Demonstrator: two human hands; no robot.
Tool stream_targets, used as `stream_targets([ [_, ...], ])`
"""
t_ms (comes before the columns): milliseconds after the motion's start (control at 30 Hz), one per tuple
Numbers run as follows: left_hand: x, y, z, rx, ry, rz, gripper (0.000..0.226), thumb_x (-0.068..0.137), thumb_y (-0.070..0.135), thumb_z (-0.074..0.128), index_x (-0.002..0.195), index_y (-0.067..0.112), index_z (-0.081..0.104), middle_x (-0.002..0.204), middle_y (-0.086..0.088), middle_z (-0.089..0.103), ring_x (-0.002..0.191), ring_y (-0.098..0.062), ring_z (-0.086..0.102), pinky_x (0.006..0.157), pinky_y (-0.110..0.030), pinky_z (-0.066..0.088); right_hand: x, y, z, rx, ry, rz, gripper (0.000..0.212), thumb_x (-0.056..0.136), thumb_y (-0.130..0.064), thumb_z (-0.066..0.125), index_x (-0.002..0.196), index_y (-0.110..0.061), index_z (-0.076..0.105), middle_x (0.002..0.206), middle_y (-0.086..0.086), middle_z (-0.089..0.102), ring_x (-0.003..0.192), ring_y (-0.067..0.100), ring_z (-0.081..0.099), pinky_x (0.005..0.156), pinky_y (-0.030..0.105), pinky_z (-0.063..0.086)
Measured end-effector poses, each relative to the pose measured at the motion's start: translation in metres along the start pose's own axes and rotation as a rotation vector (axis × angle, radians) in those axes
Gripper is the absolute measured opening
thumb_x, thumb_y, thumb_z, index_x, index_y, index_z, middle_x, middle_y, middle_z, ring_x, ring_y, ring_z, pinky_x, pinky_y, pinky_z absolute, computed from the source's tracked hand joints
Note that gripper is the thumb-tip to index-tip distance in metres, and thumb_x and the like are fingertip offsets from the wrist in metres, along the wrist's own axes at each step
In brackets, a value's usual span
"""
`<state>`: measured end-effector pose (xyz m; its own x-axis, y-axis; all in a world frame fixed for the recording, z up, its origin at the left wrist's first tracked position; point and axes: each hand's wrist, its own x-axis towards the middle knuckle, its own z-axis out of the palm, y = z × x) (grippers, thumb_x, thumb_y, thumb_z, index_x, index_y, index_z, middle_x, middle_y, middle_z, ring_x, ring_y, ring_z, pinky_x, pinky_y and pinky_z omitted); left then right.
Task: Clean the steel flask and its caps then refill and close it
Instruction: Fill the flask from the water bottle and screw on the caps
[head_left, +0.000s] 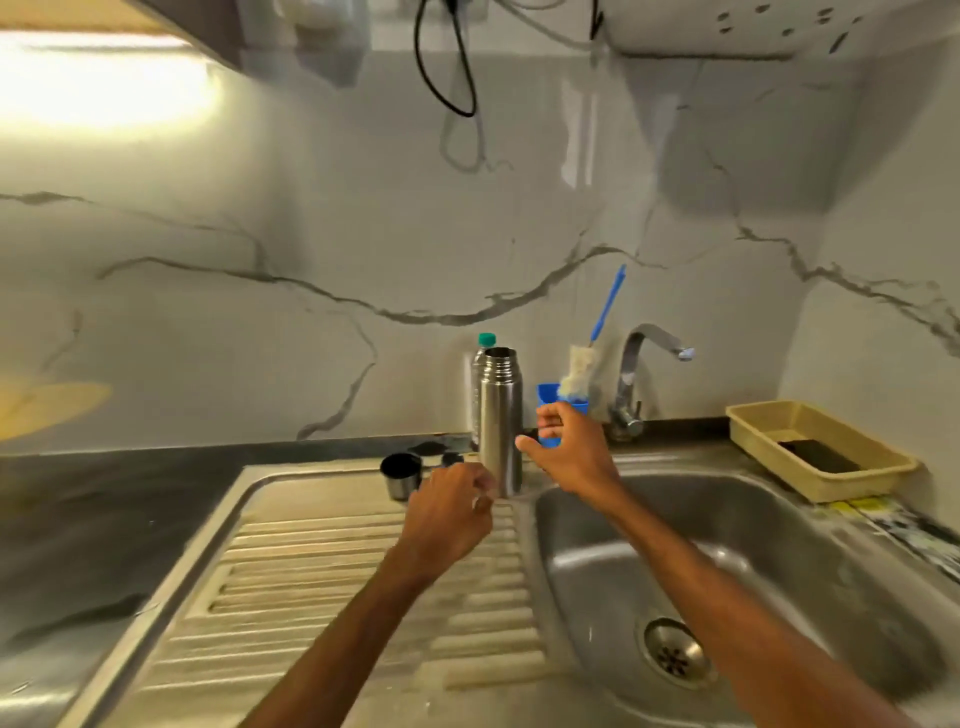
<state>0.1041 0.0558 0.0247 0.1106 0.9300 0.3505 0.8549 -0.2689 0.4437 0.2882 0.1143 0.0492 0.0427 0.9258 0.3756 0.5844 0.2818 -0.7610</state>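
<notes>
The steel flask stands upright and uncapped on the sink's back rim, between the drainboard and the basin. Left of it sits its steel cup cap, mouth up, with a smaller dark inner cap beside it. My left hand hovers by the flask's base with loosely curled fingers and holds nothing. My right hand is just right of the flask in a C shape. Its thumb tip is at the flask's side and the fingers are apart from it.
A plastic bottle with a green cap stands behind the flask. A blue holder carries a bottle brush near the tap. A beige tray sits at the right. The basin lies below my right arm, the ribbed drainboard under my left.
</notes>
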Motion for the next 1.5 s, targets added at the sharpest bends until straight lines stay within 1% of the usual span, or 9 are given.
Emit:
stream_targets([
  [67, -0.007, -0.020, -0.011, -0.025, 0.028, -0.029, 0.021, 0.085, 0.021, 0.066, 0.103, 0.029, 0.073, 0.103, 0.014, 0.075, 0.100, -0.009, 0.068, 0.082, -0.035, 0.058, 0.010, -0.010, 0.023, -0.033, -0.024, 0.085, 0.074, 0.075, -0.042, 0.085, 0.133, -0.010, 0.052, 0.125, 0.005, 0.061, 0.114, 0.021, 0.060, 0.096, 0.030, 0.050],
  [133, -0.011, -0.036, -0.014, -0.053, 0.036, -0.052, 0.024, 0.086, 0.021, 0.070, 0.108, 0.030, 0.074, 0.105, 0.014, 0.075, 0.098, -0.008, 0.069, 0.084, -0.036, 0.059, 0.020, -0.015, 0.038, -0.026, -0.020, 0.161, 0.083, 0.072, -0.045, 0.087, 0.135, -0.009, 0.047, 0.129, 0.007, 0.058, 0.115, 0.022, 0.058, 0.092, 0.030, 0.047],
  [267, -0.014, -0.061, -0.018, -0.090, 0.058, -0.089, 0.023, 0.089, 0.021, 0.068, 0.109, 0.030, 0.074, 0.104, 0.015, 0.074, 0.095, -0.007, 0.069, 0.084, -0.033, 0.059, 0.033, -0.021, 0.061, -0.021, 0.006, 0.195, 0.079, 0.069, -0.042, 0.089, 0.129, -0.010, 0.048, 0.118, 0.003, 0.060, 0.093, 0.015, 0.055, 0.077, 0.027, 0.045],
  [500, -0.018, -0.081, -0.023, -0.118, 0.065, -0.093, 0.022, 0.089, 0.020, 0.073, 0.109, 0.028, 0.074, 0.104, 0.014, 0.074, 0.089, -0.002, 0.069, 0.076, -0.024, 0.058, 0.042, -0.014, 0.069, 0.011, 0.073, 0.215, 0.068, 0.071, -0.032, 0.089, 0.124, -0.011, 0.052, 0.120, 0.010, 0.065, 0.094, 0.017, 0.060, 0.082, 0.032, 0.053],
  [667, -0.025, -0.088, -0.031, -0.169, 0.072, -0.097, 0.020, 0.087, 0.020, 0.075, 0.106, 0.029, 0.076, 0.100, 0.016, 0.075, 0.082, 0.002, 0.068, 0.076, -0.025, 0.060, 0.018, -0.035, 0.053, 0.012, 0.108, 0.095, 0.070, 0.069, -0.035, 0.089, 0.124, -0.012, 0.053, 0.114, 0.006, 0.065, 0.091, 0.016, 0.060, 0.080, 0.029, 0.051],
  [800, -0.032, -0.092, -0.046, -0.268, 0.112, -0.099, 0.024, 0.086, 0.029, 0.079, 0.108, 0.025, 0.074, 0.103, 0.015, 0.074, 0.082, 0.004, 0.068, 0.078, -0.025, 0.060, -0.015, -0.075, 0.046, 0.072, -0.014, -0.031, 0.072, 0.067, -0.042, 0.090, 0.125, -0.017, 0.054, 0.105, -0.006, 0.062, 0.092, 0.012, 0.062, 0.083, 0.027, 0.052],
  [1000, -0.059, -0.111, -0.073, -0.311, 0.108, -0.128, 0.059, 0.078, 0.038, 0.087, 0.129, 0.025, 0.060, 0.116, 0.015, 0.065, 0.094, -0.002, 0.066, 0.078, -0.021, 0.059, -0.048, -0.118, 0.082, 0.218, -0.195, -0.027, 0.074, 0.065, -0.041, 0.091, 0.126, -0.021, 0.055, 0.113, -0.003, 0.066, 0.094, 0.008, 0.063, 0.078, 0.020, 0.050],
  [1233, -0.081, -0.145, -0.088, -0.283, 0.208, -0.156, 0.047, 0.077, 0.025, 0.088, 0.119, 0.022, 0.068, 0.110, 0.013, 0.070, 0.090, -0.001, 0.069, 0.077, -0.031, 0.062, -0.065, -0.130, 0.140, 0.190, -0.273, -0.036, 0.085, 0.057, -0.051, 0.092, 0.128, -0.021, 0.056, 0.119, -0.001, 0.068, 0.103, 0.014, 0.066, 0.093, 0.035, 0.056],
  [1500, -0.088, -0.150, -0.079, -0.306, 0.236, -0.189, 0.044, 0.081, 0.014, 0.084, 0.122, 0.018, 0.067, 0.114, 0.005, 0.071, 0.088, -0.005, 0.069, 0.078, -0.024, 0.061, -0.071, -0.131, 0.157, 0.178, -0.268, -0.055, 0.080, 0.060, -0.047, 0.092, 0.127, -0.020, 0.057, 0.119, -0.001, 0.068, 0.102, 0.012, 0.064, 0.088, 0.026, 0.053],
])
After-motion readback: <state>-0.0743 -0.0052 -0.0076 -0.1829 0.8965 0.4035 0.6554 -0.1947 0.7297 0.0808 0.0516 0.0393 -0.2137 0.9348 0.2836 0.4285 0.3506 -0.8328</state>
